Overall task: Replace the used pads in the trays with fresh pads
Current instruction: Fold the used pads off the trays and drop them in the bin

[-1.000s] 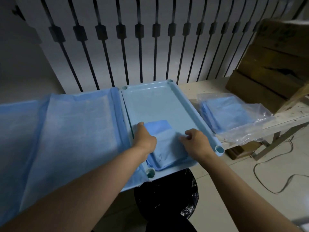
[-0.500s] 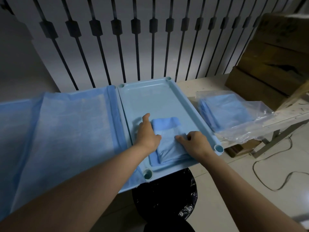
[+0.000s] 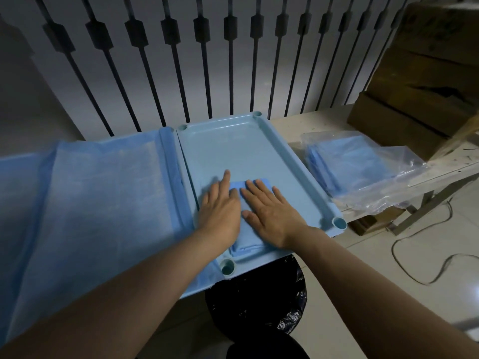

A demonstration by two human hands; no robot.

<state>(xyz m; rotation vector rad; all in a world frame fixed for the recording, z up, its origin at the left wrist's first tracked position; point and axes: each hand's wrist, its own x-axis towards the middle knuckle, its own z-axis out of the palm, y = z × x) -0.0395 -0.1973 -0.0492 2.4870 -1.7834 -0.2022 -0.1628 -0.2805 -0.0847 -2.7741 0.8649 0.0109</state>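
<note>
Whereas a second ago both hands curled on the edges of the folded fresh pad (image 3: 260, 183), the left hand (image 3: 220, 206) and right hand (image 3: 272, 213) now lie flat, fingers straight, pressing it down at the near end of the right tray (image 3: 298, 161). Judgement: the pad is placed but not yet spread, while the spread pad (image 3: 103, 203) alongside is already laid. The hands cover most of the pad, so any opened fold cannot be confirmed. The contents of the black bin bag (image 3: 259, 301) are too dark to read.
</note>
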